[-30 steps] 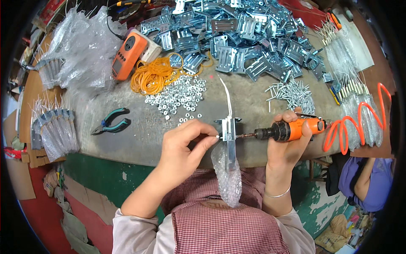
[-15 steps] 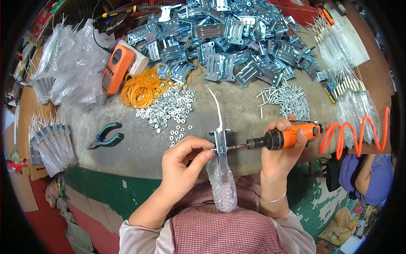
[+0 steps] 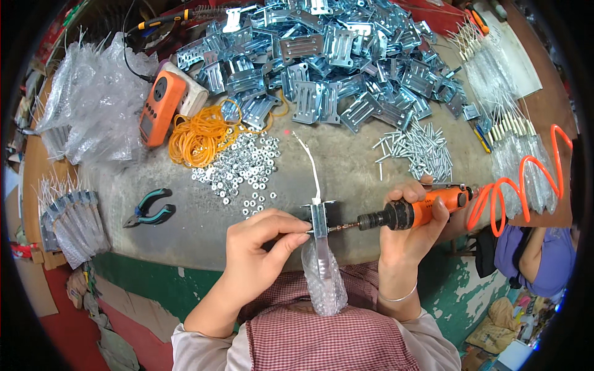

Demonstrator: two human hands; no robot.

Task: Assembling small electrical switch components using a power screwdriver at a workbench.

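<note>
A shiny metal bracket point(image 3: 318, 221) stands upright above the near edge of the table point(image 3: 204, 238), between the person's two hands, with a white wire point(image 3: 311, 164) rising from its top and a bubble-wrap sleeve point(image 3: 326, 287) hanging beneath it, in front of the checked apron point(image 3: 328, 340). The left hand point(image 3: 257, 241) has thumb and forefinger pinched close together at the bracket's left side; whatever small piece may sit between their tips is too hidden to tell. The right hand point(image 3: 405, 229) grips an orange power driver point(image 3: 427, 210), fingers curled around its body, its bit point(image 3: 346, 226) pointing left and reaching the bracket's right side. A coiled orange hose point(image 3: 521, 185) lies at the driver's rear. Beyond the hands, loose nuts point(image 3: 238, 167) are scattered to the left, beside a heap of orange rubber bands point(image 3: 197, 139), and a pile of screws point(image 3: 421, 151) lies to the right. Pliers point(image 3: 151, 210) rest with handles spread, left of the left hand. A large heap of metal plates point(image 3: 328, 55) covers the far side, with an orange meter point(image 3: 163, 108) to its left. Bubble-wrapped parts point(image 3: 74, 216) lie at the left end, and more wrapped pieces point(image 3: 523, 161) at the right.
</note>
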